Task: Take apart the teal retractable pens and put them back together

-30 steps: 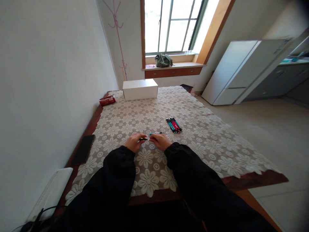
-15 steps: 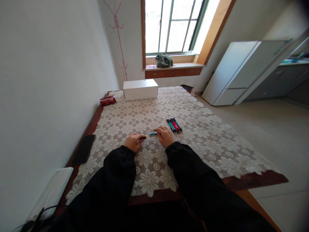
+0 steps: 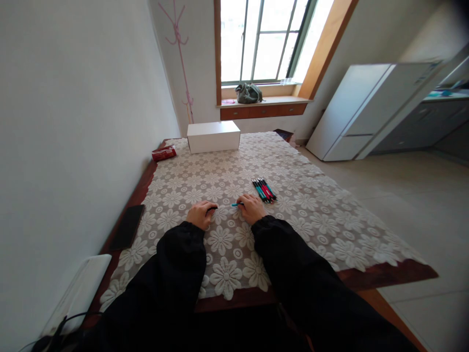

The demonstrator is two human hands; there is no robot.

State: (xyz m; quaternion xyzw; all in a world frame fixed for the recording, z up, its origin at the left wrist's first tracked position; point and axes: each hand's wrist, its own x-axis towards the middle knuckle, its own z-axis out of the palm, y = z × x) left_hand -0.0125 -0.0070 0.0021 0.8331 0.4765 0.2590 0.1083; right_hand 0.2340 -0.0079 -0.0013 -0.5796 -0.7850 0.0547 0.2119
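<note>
The left grip was pinching a black pen part, with a thin pale rod reaching right from it. Next, the right grip clasped a teal pen part, whose left end poked out past the fingertips. A moment earlier, the teal part lay on the far side of the rod; now the two were roughly in line, ends near each other, touching or not I cannot tell. Farther right, beyond that grip, lay a row of pens, untouched.
</note>
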